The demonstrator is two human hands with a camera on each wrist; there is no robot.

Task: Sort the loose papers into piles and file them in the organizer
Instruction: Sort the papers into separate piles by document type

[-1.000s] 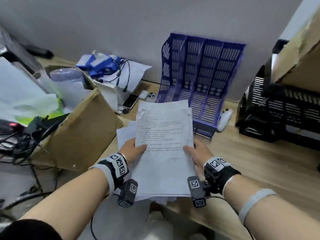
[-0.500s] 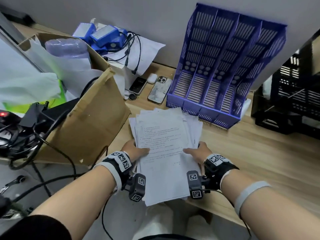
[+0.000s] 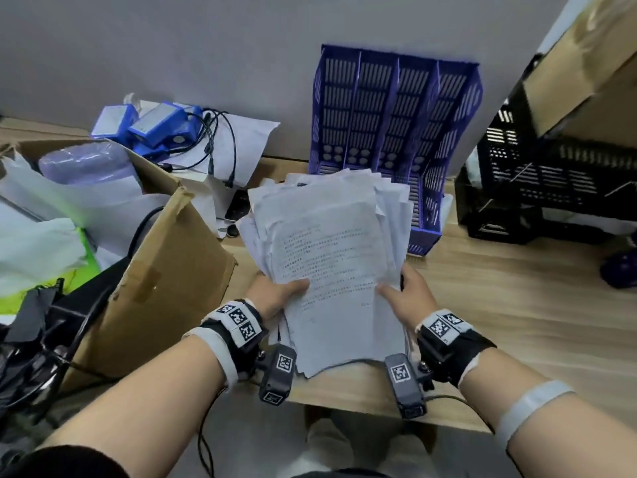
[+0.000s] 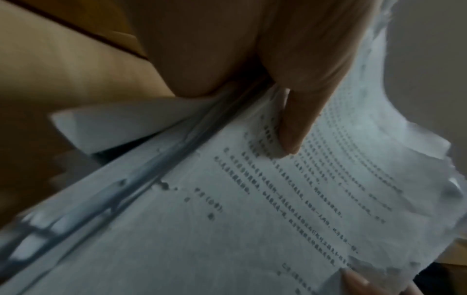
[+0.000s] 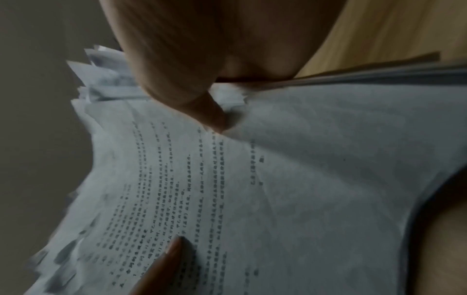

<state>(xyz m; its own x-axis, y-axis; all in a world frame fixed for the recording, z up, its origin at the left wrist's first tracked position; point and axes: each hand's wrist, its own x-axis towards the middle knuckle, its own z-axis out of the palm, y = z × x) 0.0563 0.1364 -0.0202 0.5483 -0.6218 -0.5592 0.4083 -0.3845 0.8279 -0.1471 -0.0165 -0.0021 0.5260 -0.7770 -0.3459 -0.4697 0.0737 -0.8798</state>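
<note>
Head view shows both hands gripping one thick stack of papers (image 3: 331,270) lifted off the wooden desk (image 3: 499,305), its far edges fanned and ragged. Left hand (image 3: 275,294) clamps the stack's left edge at about 9 o'clock, thumb lying on the printed top sheet, the other fingers hidden underneath. Right hand (image 3: 406,298) clamps the right edge at about 3 o'clock in the same way, thumb on top.

Left wrist view gives the left thumb (image 4: 295,129) pressing on lines of print, with the layered sheet edges showing beneath it. Right wrist view gives the right thumb (image 5: 207,115) pinching the top sheet, and the tip of the left thumb on the page at 6 o'clock.

At 12 o'clock from the stack, a blue slotted organizer (image 3: 396,132) stands against the wall, its lower front partly hidden by the papers. At 9 o'clock sits an open cardboard box (image 3: 165,281). At 2 o'clock stands a black mesh rack (image 3: 551,188). Blue devices with black cables (image 3: 162,129) lie at 11 o'clock.
</note>
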